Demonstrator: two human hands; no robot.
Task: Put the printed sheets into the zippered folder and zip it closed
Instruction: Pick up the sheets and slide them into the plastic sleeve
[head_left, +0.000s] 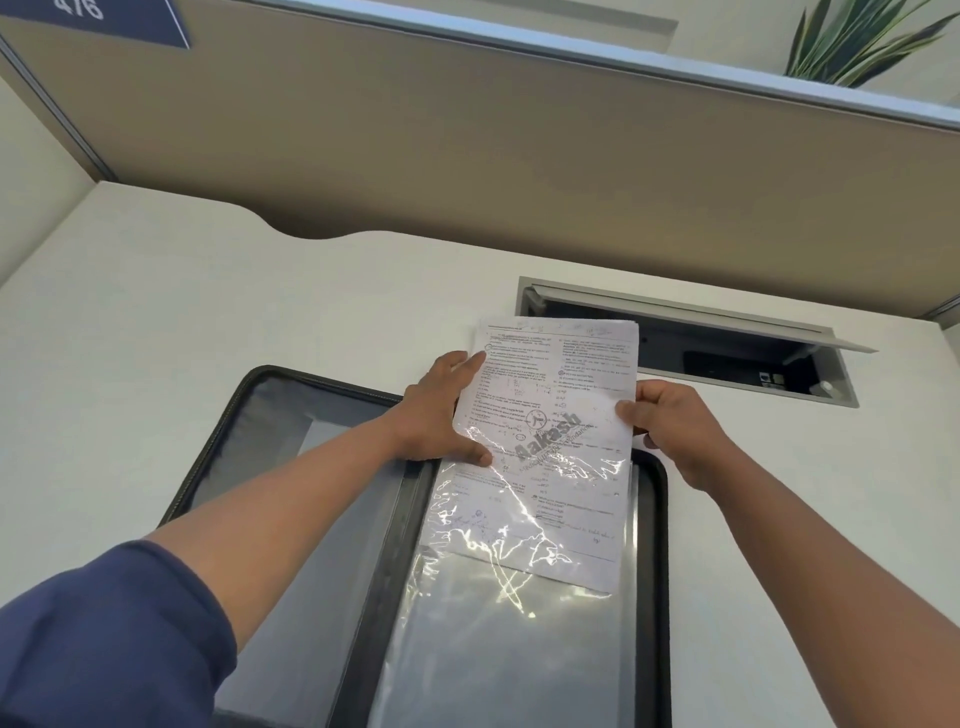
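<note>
Over the open zippered folder (652, 519), printed sheets (561, 395) half-sleeved; left hand (441, 415), right hand (670, 421) gripping edges

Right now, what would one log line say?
sheets half in clear sleeve | left hand, right hand gripping edges | folder open, unzipped

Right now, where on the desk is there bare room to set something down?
Bare desk runs left of and behind the folder, up to the partition. Crowded: the open folder, the sheets, both hands, and the open cable hatch at back right.
</note>
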